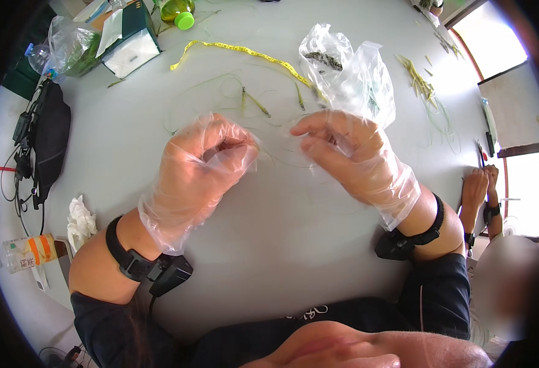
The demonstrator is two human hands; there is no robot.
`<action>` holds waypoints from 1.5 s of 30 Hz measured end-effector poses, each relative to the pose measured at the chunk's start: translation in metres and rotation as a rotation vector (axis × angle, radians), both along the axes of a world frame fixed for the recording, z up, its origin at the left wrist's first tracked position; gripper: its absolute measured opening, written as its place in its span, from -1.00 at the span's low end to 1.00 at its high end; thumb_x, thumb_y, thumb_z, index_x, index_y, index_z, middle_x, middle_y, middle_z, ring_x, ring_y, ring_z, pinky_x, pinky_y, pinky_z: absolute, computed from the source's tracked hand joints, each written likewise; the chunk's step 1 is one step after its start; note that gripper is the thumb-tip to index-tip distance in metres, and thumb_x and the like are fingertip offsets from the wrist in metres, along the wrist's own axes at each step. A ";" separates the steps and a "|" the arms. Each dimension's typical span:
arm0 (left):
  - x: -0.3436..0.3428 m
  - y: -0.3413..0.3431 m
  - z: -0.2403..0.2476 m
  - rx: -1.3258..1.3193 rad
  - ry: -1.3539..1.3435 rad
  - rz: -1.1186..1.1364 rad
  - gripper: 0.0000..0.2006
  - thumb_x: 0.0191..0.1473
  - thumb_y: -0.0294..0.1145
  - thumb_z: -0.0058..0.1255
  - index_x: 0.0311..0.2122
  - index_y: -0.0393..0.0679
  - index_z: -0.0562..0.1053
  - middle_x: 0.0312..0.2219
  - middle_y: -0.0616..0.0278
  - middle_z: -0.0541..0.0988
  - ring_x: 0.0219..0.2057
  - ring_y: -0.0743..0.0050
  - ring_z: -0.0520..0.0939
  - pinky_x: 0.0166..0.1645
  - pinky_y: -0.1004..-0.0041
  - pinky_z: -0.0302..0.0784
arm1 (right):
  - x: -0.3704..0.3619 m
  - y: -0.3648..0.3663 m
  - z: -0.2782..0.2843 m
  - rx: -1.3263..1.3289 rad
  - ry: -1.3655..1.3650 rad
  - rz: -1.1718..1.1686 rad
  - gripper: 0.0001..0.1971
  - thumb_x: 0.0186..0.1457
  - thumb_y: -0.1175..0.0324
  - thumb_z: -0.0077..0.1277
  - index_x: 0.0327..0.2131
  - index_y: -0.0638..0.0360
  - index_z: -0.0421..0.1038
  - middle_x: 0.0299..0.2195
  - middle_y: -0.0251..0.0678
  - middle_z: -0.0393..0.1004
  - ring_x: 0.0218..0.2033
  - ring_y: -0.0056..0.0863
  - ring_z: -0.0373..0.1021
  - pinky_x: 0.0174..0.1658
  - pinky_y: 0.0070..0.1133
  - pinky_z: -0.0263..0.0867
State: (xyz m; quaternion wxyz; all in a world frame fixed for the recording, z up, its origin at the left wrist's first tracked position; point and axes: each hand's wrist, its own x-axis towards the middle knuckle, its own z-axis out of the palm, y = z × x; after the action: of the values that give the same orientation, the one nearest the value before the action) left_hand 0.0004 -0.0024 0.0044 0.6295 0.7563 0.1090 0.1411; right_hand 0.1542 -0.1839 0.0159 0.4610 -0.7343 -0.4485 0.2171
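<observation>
My left hand, in a clear plastic glove, is closed with thumb and forefinger pressed together. What sits in that pinch, if anything, is too small to make out. Opposite it, my right hand, gloved the same way, has its forefinger and thumb tips apart and the other fingers curled. A faint thin strand shows between the hands. Just beyond them lie short green strips with dark ends, and another such strip. Fine loose strands curve across the grey table around them.
Beyond my right hand lies a clear plastic bag with dark bits, near a yellow measuring tape. Green strips lie at the right. A black pouch, tissue and bottle are left. A co-worker's hands appear right.
</observation>
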 end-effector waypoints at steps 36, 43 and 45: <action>0.002 0.000 -0.004 0.136 -0.140 -0.146 -0.85 -0.07 -0.72 0.10 -0.35 -0.24 0.53 -0.40 0.25 0.50 -0.34 0.46 0.53 -0.21 0.49 0.44 | 0.004 -0.001 0.004 -0.063 -0.028 0.216 -0.93 0.00 0.47 0.12 -0.41 0.24 0.50 -0.48 -0.21 0.45 -0.45 -0.34 0.40 -0.34 -0.50 0.32; 0.002 0.002 -0.002 0.136 -0.093 -0.149 -0.86 -0.04 -0.69 0.08 -0.33 -0.25 0.53 -0.40 0.25 0.50 -0.33 0.46 0.52 -0.19 0.50 0.43 | 0.005 -0.002 0.002 -0.073 0.002 0.136 -0.95 0.02 0.48 0.09 -0.44 0.24 0.48 -0.51 -0.27 0.41 -0.47 -0.51 0.34 -0.38 -0.53 0.27; 0.002 0.002 -0.003 0.125 -0.092 -0.145 -0.87 -0.04 -0.68 0.08 -0.33 -0.25 0.53 -0.40 0.25 0.50 -0.33 0.46 0.52 -0.18 0.50 0.43 | 0.004 -0.001 0.003 -0.044 0.017 0.094 -0.94 0.04 0.47 0.09 -0.45 0.25 0.47 -0.52 -0.30 0.40 -0.48 -0.55 0.30 -0.39 -0.55 0.25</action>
State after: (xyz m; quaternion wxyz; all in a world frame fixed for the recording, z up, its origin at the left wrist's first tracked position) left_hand 0.0022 -0.0006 0.0016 0.5942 0.7926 0.0159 0.1360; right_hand 0.1586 -0.1854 0.0189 0.4378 -0.7205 -0.4738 0.2545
